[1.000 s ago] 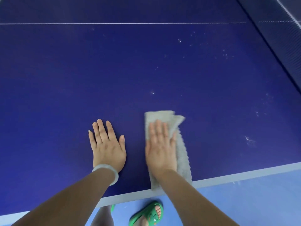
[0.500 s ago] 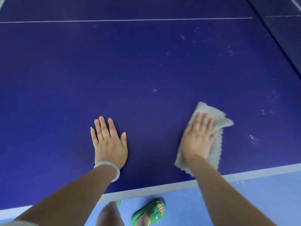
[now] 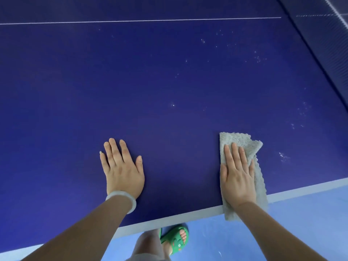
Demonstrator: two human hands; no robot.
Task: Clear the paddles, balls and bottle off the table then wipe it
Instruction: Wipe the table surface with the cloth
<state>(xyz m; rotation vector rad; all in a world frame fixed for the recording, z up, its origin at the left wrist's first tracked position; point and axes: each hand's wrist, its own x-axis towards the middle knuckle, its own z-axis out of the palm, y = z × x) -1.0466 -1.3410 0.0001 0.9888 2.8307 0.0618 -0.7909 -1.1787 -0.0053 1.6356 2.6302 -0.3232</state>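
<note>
Head | right hand (image 3: 237, 178) flat on cloth (image 3: 238, 139) | left hand (image 3: 123, 174) flat on table (image 3: 150, 76)

light: dim, even | shadows: soft | focus: sharp | edges: wide-angle bend

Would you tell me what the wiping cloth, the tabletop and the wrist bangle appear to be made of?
Cloth: grey, fluffy nap, probably microfibre or terry. Tabletop: hard, matte dark-blue painted board, probably; flat with white lines. Bangle: pale, smooth, translucent-looking, perhaps jade or glass.
</note>
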